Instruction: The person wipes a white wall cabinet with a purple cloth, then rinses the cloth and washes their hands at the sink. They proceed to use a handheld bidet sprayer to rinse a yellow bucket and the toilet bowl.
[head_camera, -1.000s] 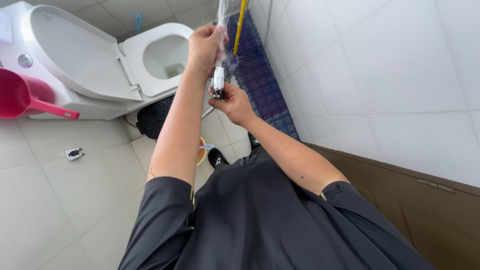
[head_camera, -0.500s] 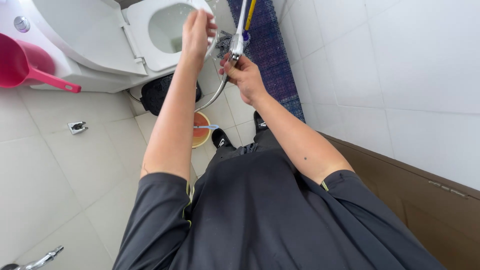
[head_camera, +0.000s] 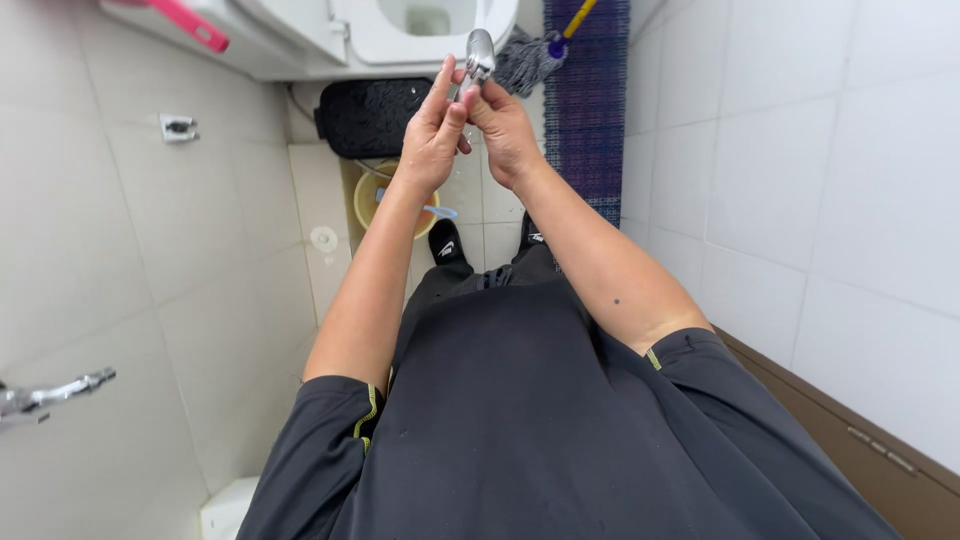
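Note:
My left hand (head_camera: 432, 140) and my right hand (head_camera: 503, 128) meet in front of me, both closed around a shiny chrome spray head (head_camera: 479, 55) that sticks up between the fingertips. The left palm presses its side with the fingers stretched upward. The right hand's fingers curl around its lower part. Its hose is hidden behind my hands. Below them stands a white toilet (head_camera: 420, 30) with the seat down.
A grey mop (head_camera: 530, 58) with a yellow handle lies on a purple mat (head_camera: 588, 110). A black bin (head_camera: 365, 118) and a yellow bowl (head_camera: 378, 200) sit by my black shoes. A chrome tap (head_camera: 55, 392) juts from the left wall. A brown door (head_camera: 880, 460) is at right.
The view has tilted further down and my hands have drawn closer to my body. The left hand, earlier higher by the toilet, now presses against the spray head with the right.

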